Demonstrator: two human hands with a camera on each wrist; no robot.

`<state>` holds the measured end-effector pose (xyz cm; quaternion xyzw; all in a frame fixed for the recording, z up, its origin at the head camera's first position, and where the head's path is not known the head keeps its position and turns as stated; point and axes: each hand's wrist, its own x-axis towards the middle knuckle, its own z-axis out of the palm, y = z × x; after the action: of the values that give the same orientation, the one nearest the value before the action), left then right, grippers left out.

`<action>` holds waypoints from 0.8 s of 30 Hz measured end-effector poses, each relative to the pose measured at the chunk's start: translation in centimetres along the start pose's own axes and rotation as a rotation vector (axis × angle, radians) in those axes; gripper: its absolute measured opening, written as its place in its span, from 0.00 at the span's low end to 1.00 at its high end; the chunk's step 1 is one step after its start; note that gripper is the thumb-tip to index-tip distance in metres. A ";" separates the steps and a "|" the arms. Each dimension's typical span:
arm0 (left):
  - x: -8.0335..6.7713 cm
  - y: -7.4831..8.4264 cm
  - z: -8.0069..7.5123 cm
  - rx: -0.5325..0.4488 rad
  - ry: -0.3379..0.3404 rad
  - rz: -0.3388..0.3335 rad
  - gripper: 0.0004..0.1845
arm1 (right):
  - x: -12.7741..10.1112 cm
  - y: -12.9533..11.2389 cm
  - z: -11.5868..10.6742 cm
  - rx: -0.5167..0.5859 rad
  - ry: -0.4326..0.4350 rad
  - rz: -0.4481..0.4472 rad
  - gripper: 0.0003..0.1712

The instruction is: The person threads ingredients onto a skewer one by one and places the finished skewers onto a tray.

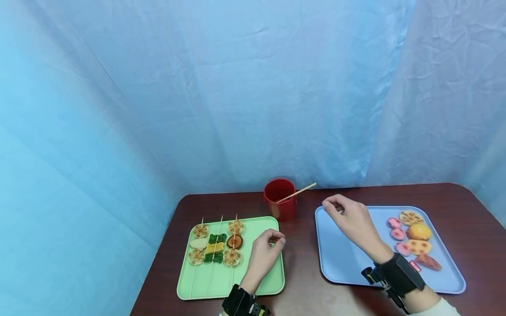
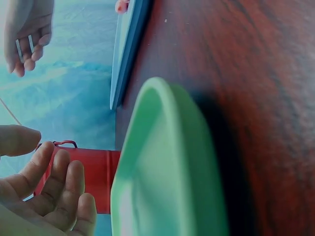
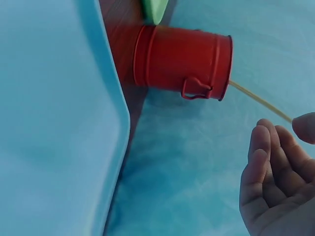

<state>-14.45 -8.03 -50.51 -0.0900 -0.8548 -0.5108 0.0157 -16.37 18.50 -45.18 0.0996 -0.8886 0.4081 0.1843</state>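
Head view: the right hand, fingers loosely curled and holding nothing, hovers over the far-left corner of the pale blue plastic tray, reaching toward the thin wooden skewer that leans to 2 o'clock out of the red metal cup. The left hand, relaxed and empty, rests on the green plastic tray at 3 o'clock of three loaded skewers.

Left wrist view: the left hand, slack fingers near the cup.

Right wrist view: the right hand, part-spread, just short of the skewer.

Step judged: fetching a skewer; next calls for a fingertip pinch on its free end. Toy food pieces wait on the blue tray.
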 end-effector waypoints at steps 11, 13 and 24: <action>-0.5 -0.6 0.7 -0.022 0.010 -0.014 0.06 | 3.0 -1.1 1.0 -0.047 0.093 -0.050 0.15; -0.6 -0.7 0.8 -0.031 0.013 -0.019 0.06 | 3.4 -1.3 1.3 -0.043 0.102 -0.053 0.15; -0.7 -0.6 1.1 -0.059 0.018 -0.043 0.06 | 4.1 -1.9 2.3 -0.021 0.165 -0.081 0.12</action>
<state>-13.79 -7.41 -51.61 -0.0673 -0.8410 -0.5367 0.0098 -20.07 15.41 -43.51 0.0995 -0.8699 0.3976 0.2743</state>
